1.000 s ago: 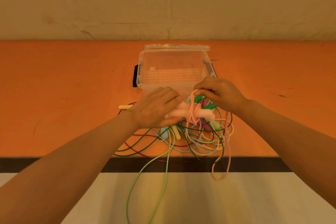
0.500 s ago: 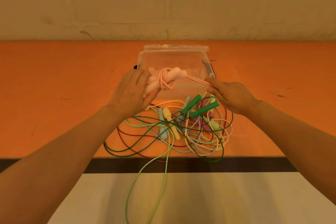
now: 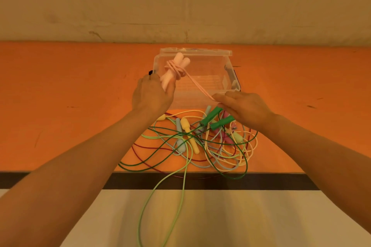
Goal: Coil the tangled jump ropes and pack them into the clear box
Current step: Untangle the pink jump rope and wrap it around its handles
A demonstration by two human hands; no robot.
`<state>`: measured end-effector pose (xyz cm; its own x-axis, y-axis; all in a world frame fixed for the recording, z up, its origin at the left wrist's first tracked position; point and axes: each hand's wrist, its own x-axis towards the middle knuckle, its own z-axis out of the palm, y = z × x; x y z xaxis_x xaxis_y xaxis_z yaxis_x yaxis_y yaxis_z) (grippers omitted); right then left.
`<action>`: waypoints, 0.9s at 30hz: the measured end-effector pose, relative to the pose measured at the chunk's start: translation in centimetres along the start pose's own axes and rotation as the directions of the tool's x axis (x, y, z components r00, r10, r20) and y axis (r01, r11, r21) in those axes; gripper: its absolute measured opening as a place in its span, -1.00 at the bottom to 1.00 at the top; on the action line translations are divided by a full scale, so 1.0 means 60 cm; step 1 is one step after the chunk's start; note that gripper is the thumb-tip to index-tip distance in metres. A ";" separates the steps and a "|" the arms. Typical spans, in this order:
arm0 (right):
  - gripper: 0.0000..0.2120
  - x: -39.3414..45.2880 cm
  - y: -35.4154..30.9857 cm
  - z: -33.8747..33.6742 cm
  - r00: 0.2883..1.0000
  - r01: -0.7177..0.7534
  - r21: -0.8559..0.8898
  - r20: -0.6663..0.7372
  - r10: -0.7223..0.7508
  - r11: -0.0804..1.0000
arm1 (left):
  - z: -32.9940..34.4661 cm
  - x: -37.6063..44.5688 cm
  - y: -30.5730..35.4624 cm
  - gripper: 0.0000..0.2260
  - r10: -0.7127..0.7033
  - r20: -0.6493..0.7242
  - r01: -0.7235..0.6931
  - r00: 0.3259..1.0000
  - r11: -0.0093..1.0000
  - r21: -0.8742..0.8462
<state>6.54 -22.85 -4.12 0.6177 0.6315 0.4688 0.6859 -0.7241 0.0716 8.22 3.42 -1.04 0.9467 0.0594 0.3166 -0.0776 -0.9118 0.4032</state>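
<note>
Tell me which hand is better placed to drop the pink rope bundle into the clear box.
Left. The left hand already grips the pink rope bundle over the clear box; the right hand only pinches its loose tail at the box's near edge.

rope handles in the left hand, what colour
Pale pink handles, pink cord wrapped around them; head view.

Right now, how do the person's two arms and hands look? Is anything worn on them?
Both forearms are bare up to the picture's edge: no sleeves show. The left hand and the right hand wear no gloves. No watch, bracelet or ring shows on the visible sides of the wrists and fingers. No markings show.
</note>
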 end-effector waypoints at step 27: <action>-0.67 0.021 -0.005 -0.026 0.997 0.065 0.210 0.022 -0.071 0.976 | 0.040 -0.048 0.017 -0.61 0.867 0.150 -0.880 0.475 0.465 0.097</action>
<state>6.55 -22.27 -2.19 0.5754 0.6875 0.4430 0.7902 -0.6070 -0.0842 6.17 1.37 -3.61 0.4290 -0.8235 0.3712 -0.8388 -0.5156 -0.1746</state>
